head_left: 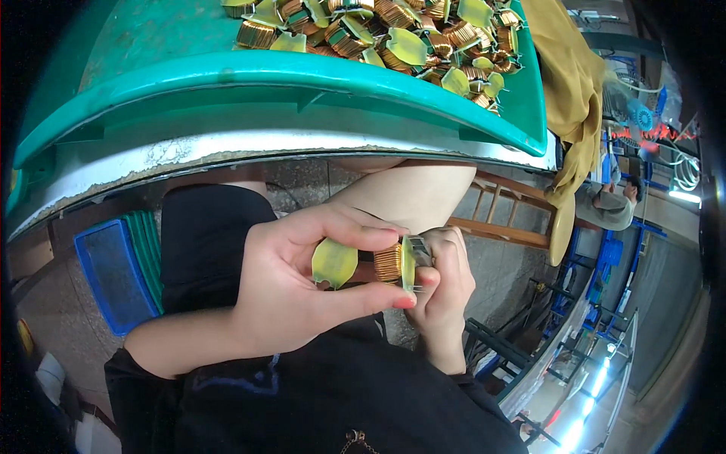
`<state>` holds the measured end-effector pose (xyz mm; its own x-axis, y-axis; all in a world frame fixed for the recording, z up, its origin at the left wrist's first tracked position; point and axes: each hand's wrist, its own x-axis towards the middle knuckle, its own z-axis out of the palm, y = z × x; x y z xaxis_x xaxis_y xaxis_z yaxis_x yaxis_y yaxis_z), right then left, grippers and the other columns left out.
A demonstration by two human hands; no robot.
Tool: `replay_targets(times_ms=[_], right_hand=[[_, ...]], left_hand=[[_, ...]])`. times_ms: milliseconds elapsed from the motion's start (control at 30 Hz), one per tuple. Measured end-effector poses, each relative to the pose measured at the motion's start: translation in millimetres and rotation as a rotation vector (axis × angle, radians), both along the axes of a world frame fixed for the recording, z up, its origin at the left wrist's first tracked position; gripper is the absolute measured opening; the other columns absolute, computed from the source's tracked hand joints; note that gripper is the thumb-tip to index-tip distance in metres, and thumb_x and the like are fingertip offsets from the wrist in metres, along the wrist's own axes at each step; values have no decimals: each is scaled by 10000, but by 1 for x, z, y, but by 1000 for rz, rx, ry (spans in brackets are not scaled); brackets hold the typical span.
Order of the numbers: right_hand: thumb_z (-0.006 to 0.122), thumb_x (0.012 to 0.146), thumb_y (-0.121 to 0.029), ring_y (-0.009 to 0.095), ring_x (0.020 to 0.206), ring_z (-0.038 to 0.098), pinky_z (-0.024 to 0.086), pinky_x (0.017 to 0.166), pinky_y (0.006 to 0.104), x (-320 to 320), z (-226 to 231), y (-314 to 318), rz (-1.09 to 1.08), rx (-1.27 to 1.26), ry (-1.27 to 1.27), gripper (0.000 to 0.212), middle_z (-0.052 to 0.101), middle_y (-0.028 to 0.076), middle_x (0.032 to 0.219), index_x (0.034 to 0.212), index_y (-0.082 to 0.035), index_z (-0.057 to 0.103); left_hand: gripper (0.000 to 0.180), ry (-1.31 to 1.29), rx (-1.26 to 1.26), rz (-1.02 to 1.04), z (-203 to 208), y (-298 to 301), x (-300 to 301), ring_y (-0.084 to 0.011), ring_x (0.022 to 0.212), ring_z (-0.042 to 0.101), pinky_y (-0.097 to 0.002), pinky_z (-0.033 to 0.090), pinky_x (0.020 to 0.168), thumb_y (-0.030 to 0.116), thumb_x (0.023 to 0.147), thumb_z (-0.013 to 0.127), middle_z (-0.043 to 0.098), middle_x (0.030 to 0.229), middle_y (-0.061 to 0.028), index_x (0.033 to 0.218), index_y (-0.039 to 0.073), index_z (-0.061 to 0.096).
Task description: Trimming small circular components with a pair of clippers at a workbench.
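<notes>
My left hand [291, 272] pinches a copper-wound coil [388, 263] between its thumb and a finger. A yellow-green plate [409, 265] with thin pins stands at the coil's right side. Another yellow-green plate [334, 263] rests inside the same hand, and whatever is behind it is hidden. My right hand [446, 276] is closed just to the right of the coil, around a small grey metal piece [420, 251] that sits against the plate. Its full shape and kind are hidden by the fingers.
A green tray [302, 72] on the table ahead holds many similar coils [408, 47]. Mustard cloth [563, 83] hangs at its right. Below left stand blue and green bins [113, 276]. A wooden stool [514, 212] and another person [609, 208] are to the right.
</notes>
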<state>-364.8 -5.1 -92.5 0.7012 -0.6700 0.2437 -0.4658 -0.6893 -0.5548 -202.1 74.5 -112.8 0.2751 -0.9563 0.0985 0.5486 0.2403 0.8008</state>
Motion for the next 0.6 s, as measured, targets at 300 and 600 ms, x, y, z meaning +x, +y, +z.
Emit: replay_targets(times_ms=[300,600], right_hand=[[489,907,-283,248,613,434,408,613,340,5,3,2,-24,-113,187,286,480,107,748,849,-5,522],[457,925,-298,243,602,423,399,602,342,-3,-11,5,-151,109,-123,320,468,115,727,841,5,515]], left_hand=[[446,58,54,-4,0,0,-2,-226,941,615,-292,494,826,-125,583,759,608,1028,-138,954,28,566],[439,-58,69,15,-5,-2,-1,-209,915,620,-275,499,794,-106,587,771,610,1037,-147,960,14,572]])
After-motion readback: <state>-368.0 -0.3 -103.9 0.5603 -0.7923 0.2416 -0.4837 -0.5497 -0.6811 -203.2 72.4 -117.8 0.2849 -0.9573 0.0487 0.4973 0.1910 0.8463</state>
